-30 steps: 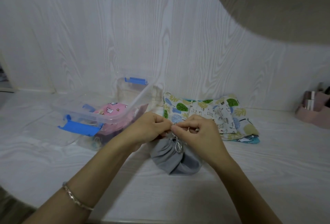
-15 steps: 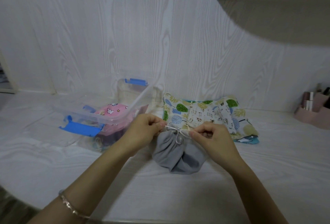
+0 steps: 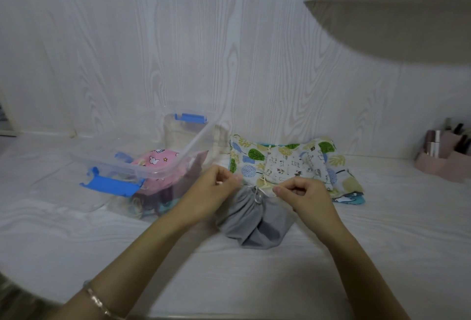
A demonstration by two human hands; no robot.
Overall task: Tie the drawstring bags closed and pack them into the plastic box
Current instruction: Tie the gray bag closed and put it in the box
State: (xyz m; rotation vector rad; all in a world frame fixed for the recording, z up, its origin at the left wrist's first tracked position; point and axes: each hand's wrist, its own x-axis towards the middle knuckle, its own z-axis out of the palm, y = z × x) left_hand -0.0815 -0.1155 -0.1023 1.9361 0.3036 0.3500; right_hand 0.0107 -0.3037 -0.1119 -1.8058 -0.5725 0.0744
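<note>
Where the grey bag (image 3: 254, 220) lies near the middle of the bench (image 3: 254, 281), its gathered neck points to the wall and its body to the front edge. The white drawstring (image 3: 257, 195) crosses that neck from left to right, at right angles to the bag's long axis.

Left hand (image 3: 211, 192): fingers (image 3: 230, 179) curled, pinching one end of the cord just left of the neck. Right hand (image 3: 305, 197): fingers (image 3: 283, 188) curled, pinching the other end just right of it. Both hands sit level with the neck, one on each side. The knot itself is too small to assess; judged step: drawing it tight by pulling outward along the cord line.

The plastic box (image 3: 127, 164) stands to the left of the bag, near the left hand and well apart from the right. The left hand is judged better placed for the transfer. Lid off, blue latch (image 3: 112, 184) facing the front edge. Contents: a pink printed bag (image 3: 158, 160) on top, with darker items beneath, not identifiable.

A pile of printed bags (image 3: 280, 164) lies flat against the wall just behind the grey bag; judged not yet tied. A pink organiser (image 3: 443, 164) stands at the right edge.
</note>
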